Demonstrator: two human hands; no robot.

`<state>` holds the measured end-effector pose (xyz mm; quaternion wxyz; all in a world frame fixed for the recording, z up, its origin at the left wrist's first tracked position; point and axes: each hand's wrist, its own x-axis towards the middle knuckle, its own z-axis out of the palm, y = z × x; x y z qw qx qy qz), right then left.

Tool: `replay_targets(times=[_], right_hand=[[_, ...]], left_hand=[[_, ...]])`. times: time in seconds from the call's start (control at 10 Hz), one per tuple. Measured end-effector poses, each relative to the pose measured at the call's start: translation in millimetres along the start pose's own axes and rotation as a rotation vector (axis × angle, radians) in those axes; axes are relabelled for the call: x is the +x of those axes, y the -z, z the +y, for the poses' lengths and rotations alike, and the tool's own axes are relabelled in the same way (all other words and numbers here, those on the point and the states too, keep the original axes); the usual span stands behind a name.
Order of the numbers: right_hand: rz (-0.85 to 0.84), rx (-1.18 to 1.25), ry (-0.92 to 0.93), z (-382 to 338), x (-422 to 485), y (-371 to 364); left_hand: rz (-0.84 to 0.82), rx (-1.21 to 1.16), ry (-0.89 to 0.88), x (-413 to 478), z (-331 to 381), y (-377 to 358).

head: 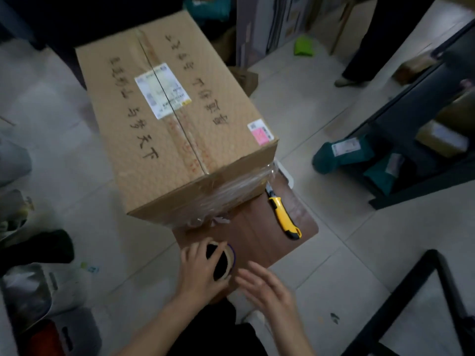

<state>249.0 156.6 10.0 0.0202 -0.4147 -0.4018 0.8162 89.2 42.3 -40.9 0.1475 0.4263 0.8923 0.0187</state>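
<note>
- Cardboard box (167, 119) sits lengthwise on a small brown table (257, 242) and covers most of it. Only a strip of table nearest the person is bare. My guess is that it was put up there to bring the seams within easy reach.
- The top seam runs down the middle of the box under old tape, with a white label (162, 89) stuck across it.
- The near end of the box is banded with wrinkled clear wrap (231, 194), and a loose scrap hangs at its lower edge. This reads as sealing part done.
- A tape roll (221, 262) is tilted on edge at the near left corner of the table, just in front of the wrapped end.
- A yellow knife (284, 215) lies flat on the table at the box's near right corner, blade end toward the box. It is probably parked there for cutting tape.
- The left hand (203, 268) grips the roll from the left, fingers curled round its rim and thumb across the dark core. The hold looks firm, likely steadying the roll.
- The right hand (267, 286) is just right of the roll, with fingers straight and spread and the palm turned toward it. It holds nothing.
- The right hand is blurred, so I cannot tell whether its fingertips touch the roll. It may be going for the tape's free end.
</note>
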Motion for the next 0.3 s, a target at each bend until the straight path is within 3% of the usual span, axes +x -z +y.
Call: replay_targets(times=[0.2,0.3], right_hand=[[0.268,-0.171,0.315,-79,-91,7],[0.362,-0.156,0.472,-112,-137,-21]], left_hand=[[-0.36,0.005,0.097,4,13,34],[-0.431,-0.04,0.065,-5,14,48]])
